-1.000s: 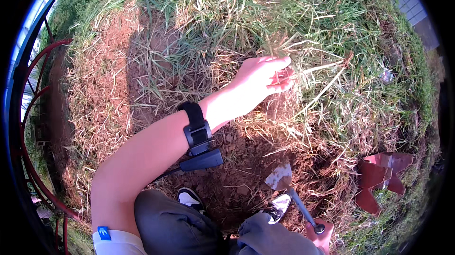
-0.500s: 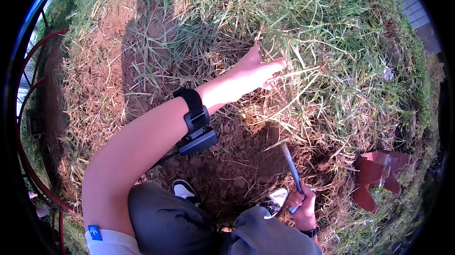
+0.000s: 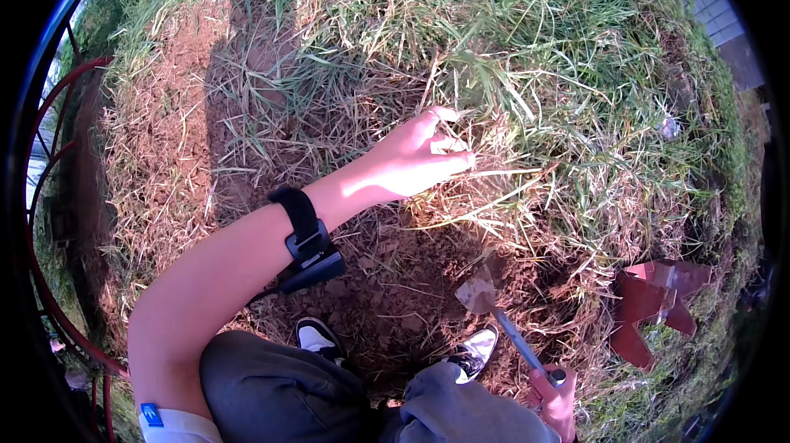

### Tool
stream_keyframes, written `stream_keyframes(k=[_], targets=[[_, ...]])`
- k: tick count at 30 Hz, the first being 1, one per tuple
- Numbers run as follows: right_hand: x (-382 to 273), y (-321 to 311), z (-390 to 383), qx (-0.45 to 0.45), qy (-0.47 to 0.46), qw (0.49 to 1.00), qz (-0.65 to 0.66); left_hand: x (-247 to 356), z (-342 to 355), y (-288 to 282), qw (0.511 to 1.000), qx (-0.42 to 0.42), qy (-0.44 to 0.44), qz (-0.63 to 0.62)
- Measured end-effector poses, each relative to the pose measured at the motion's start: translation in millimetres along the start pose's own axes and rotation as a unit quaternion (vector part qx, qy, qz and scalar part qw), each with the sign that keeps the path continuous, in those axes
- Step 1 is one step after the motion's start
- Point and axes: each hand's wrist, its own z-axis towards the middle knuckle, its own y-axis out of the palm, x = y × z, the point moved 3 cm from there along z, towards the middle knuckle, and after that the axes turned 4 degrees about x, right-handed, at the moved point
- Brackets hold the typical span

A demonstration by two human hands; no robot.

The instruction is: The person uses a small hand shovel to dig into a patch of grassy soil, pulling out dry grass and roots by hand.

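Note:
Over the dry grass in the middle, my left hand reaches out with thumb and fingers apart, curved around a gap. Cut grass stalks lie right at its fingertips; whether they touch is hard to tell. At the lower right my right hand is closed round the end of a trowel with a grey metal tube handle. Its soil-smeared blade is over the dug brown soil, pointing away from me.
My shoes stand on the soil near the bottom. A dark red angular sheet piece lies on the right. Red curved metal bars run along the left edge. Green and straw-coloured grass covers the ground beyond.
My left hand has drawn back toward me and left, its fingers spreading around a gap. The trowel has been pulled nearer and lower right, so its blade now shows.

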Motion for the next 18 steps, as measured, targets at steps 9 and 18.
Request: stream_keyframes(k=[9,18], targets=[[-43.5,100.3,60.4,0.047,-0.236,0.934,-0.264,-4.4,3.0,-3.4,1.0,0.018,-0.013,-0.01],[22.9,77.3,86.8,-0.166,0.146,0.863,0.454,-14.9,1.6,-8.0,0.999,-0.002,-0.023,0.027]])
